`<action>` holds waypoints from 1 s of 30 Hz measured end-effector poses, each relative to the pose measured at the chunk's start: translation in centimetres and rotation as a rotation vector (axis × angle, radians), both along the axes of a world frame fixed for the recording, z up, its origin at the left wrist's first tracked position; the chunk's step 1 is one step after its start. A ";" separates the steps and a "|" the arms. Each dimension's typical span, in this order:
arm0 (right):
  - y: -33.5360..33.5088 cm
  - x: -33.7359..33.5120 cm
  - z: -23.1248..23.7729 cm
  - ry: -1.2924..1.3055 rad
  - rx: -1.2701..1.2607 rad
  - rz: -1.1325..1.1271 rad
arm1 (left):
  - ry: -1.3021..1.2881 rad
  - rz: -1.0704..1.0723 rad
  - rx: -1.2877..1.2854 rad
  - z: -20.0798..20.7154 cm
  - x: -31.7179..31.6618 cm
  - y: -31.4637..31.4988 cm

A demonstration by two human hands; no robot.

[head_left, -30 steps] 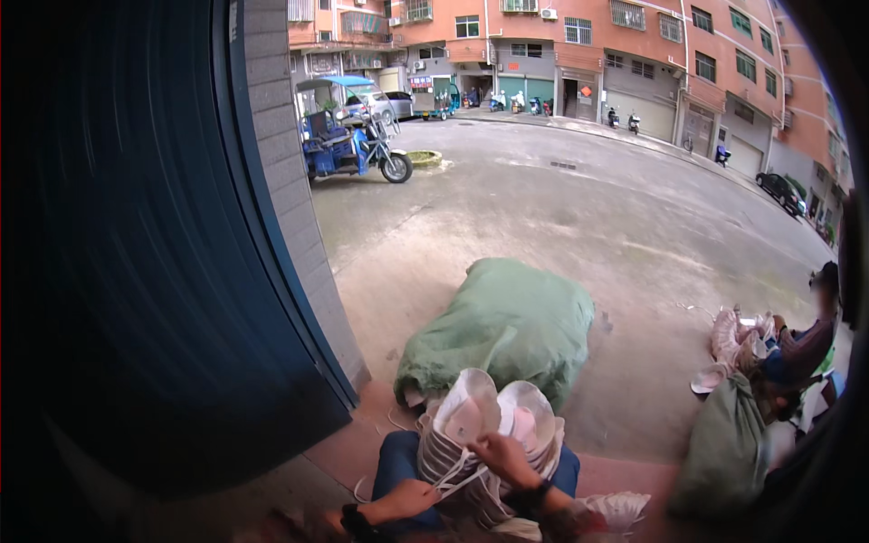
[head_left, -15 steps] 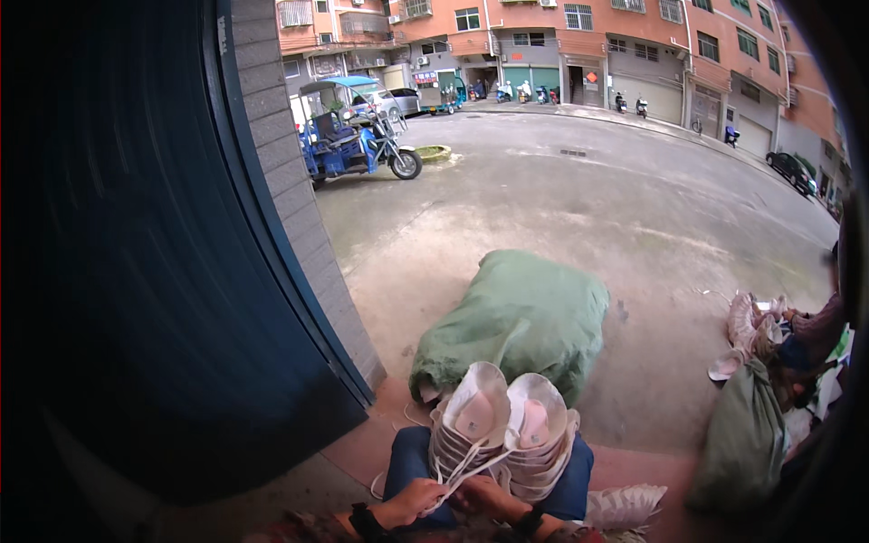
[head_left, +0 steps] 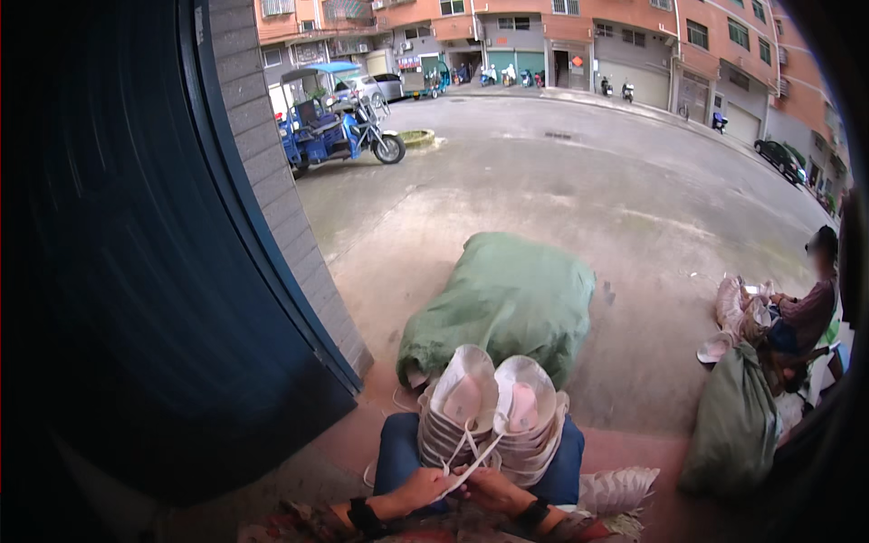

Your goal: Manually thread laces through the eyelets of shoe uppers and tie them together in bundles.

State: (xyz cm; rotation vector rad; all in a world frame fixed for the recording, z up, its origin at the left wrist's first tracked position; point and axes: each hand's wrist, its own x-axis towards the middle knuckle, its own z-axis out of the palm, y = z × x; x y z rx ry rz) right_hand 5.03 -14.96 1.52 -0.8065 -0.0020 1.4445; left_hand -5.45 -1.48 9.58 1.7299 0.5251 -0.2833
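Note:
Two stacks of pale, nested shoe uppers, the left stack and the right stack, rest side by side on my lap. The top one of each shows a pink lining patch inside. Long white laces run from the tops of both stacks down to my hands. My left hand is closed with its fingers pinching the laces. Beside it, my right hand is closed on the laces too, its fingertips partly hidden. Both hands are in front of the stacks, close to my body.
A large green sack lies on the ground just beyond my knees. More pale uppers lie by my right leg. At right, a seated person works near another green sack. A dark door stands at left, a blue three-wheeler beyond.
My hands have drawn slightly apart, and the laces now spread between them and the stacks. The view has shifted a little, showing more of the seated person.

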 end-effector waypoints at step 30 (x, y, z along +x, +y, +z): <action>-0.5 6.8 17.7 -1.171 -0.249 0.065 | -0.382 -0.178 -0.331 9.7 9.1 2.4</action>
